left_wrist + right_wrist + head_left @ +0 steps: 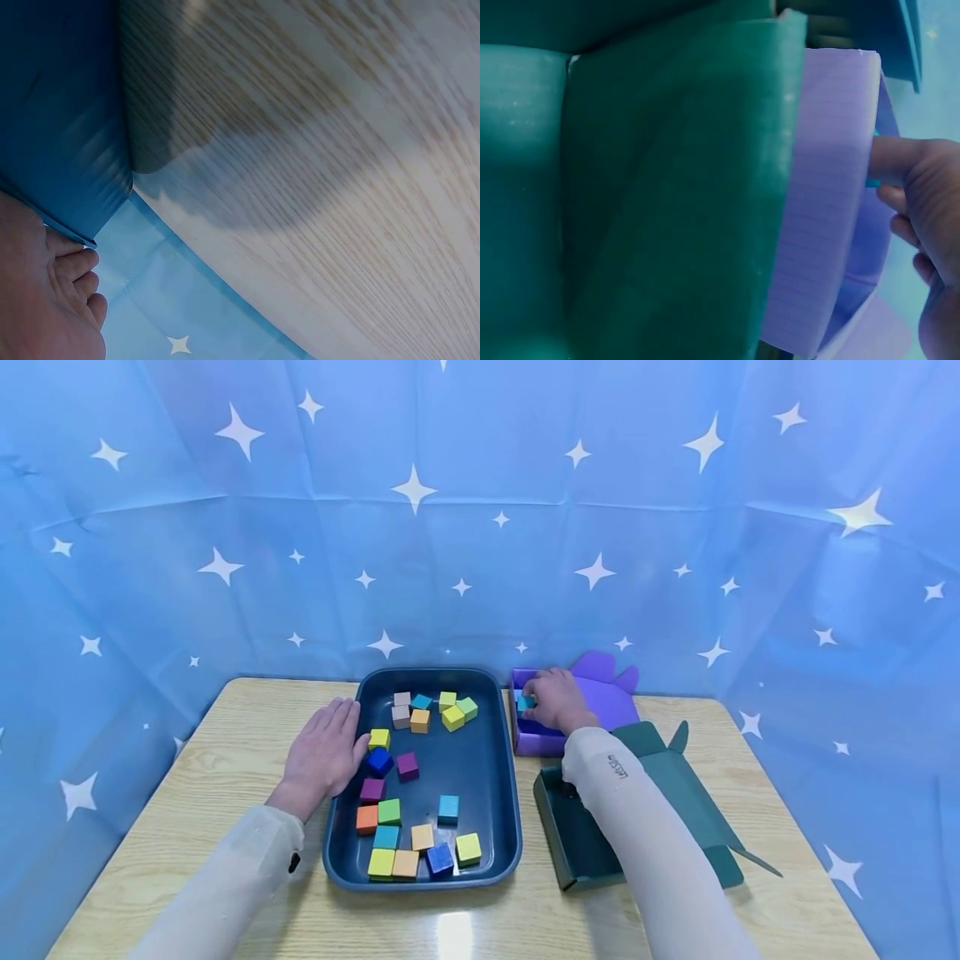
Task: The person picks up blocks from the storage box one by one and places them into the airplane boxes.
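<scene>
Right hand at the purple box, two o'clock from the tray, fingers pinching a teal cube by the box's nine o'clock wall! Best handled lightly, cube level, knuckles clear of that wall. Left hand, fingers straight, rests along the tray's ten o'clock edge, a sensible steadying spot. Cube on the box floor? Can't tell; the fingers cover it, and the right sleeve masks part of the green box.

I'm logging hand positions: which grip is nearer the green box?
Right. The right grip is at the purple box, just beyond the green box; the left grip is across the tray, at its left rim.
</scene>
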{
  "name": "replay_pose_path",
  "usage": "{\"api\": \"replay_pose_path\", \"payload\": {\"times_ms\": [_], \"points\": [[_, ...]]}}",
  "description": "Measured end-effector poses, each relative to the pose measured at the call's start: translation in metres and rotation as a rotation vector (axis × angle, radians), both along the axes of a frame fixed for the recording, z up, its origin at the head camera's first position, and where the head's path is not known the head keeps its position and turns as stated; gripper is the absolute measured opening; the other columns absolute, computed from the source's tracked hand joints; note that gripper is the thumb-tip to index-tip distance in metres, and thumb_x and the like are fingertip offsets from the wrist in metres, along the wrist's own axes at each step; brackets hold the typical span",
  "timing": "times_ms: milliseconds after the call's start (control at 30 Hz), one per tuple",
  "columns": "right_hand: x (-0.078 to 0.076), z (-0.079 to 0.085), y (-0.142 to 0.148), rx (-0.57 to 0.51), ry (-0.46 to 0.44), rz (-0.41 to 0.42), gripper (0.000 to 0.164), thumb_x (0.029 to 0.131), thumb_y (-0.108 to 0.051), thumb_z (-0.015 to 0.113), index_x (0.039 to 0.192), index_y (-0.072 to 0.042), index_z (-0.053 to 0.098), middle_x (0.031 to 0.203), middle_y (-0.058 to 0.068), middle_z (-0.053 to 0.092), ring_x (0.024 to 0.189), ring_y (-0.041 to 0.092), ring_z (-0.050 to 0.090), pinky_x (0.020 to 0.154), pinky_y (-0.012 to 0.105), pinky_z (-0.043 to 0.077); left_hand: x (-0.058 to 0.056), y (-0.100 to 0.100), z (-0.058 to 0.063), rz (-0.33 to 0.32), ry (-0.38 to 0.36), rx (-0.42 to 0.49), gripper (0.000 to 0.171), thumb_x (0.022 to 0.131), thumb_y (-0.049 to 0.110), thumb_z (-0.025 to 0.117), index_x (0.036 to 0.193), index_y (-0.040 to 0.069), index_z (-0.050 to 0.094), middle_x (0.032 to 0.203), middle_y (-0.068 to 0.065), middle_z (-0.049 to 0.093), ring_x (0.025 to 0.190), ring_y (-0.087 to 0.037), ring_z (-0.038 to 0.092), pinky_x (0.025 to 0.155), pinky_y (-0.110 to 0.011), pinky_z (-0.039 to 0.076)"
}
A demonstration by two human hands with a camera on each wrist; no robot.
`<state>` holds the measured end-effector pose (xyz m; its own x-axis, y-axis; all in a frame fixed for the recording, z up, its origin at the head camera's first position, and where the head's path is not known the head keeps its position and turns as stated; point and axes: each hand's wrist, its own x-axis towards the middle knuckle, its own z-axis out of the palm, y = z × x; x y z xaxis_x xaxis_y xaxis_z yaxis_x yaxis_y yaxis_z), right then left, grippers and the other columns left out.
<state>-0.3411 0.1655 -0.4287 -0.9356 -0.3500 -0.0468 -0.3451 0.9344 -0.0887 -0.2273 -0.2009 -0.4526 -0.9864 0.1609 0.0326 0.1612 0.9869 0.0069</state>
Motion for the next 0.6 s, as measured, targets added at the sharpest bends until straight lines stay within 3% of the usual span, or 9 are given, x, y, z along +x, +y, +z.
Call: {"api": "replay_pose_path", "payload": {"times_ms": [600], "points": [[-0.005, -0.017, -0.002, 0.065, 0.073, 0.04, 0.033, 0.082, -0.034, 0.077, 0.107, -0.014, 0.073, 0.118, 0.006, 0.066, 0.124, 0.03, 0.05, 0.115, 0.048, 0.03, -0.001, -0.001, -0.002, 0.001, 0.01, 0.028, 0.069, 0.103, 0.044, 0.037, 0.154, 0.001, 0.021, 0.161, -0.018, 0.024, 0.15, -0.036, 0.018, 0.124, -0.049, 0.015]]}}
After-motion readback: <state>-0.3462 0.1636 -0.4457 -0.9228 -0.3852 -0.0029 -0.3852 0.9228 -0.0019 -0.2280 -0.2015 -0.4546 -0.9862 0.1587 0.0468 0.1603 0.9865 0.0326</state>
